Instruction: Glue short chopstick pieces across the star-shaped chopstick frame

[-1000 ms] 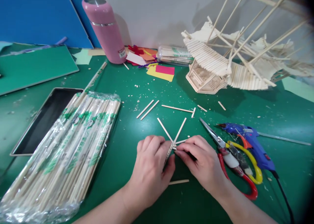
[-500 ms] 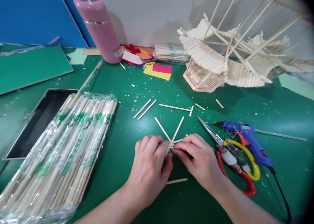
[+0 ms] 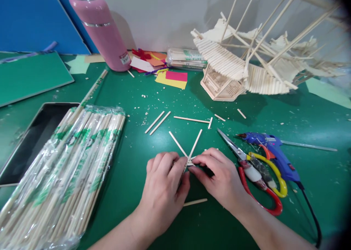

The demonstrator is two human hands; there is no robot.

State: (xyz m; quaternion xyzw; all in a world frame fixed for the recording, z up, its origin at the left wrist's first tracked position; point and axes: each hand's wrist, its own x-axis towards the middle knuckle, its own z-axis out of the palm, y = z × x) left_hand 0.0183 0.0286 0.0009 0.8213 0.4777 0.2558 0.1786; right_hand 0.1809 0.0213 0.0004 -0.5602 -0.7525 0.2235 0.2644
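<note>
Two thin wooden sticks (image 3: 195,144) spread upward in a V from a small joined stick piece between my hands. My left hand (image 3: 164,184) pinches the lower part of that piece between thumb and fingers. At its right side, my right hand (image 3: 216,171) has thumb and index fingertips closed at the joint, on small sticks mostly hidden by the fingers. A loose stick (image 3: 196,202) lies below the hands. Above them are two parallel sticks (image 3: 160,122) and a longer stick (image 3: 191,119) with a short one across its end.
Scissors (image 3: 252,169) and a blue glue gun (image 3: 274,151) lie at right. Bagged sticks (image 3: 79,162) overlap a dark tablet (image 3: 35,136) at left. Behind stand a pink bottle (image 3: 102,34), coloured paper (image 3: 175,80) and a large wooden stick model (image 3: 222,85).
The whole view has shifted slightly, so objects appear a little further left. Both hands stay at the joined sticks, with the right fingertips moved only slightly.
</note>
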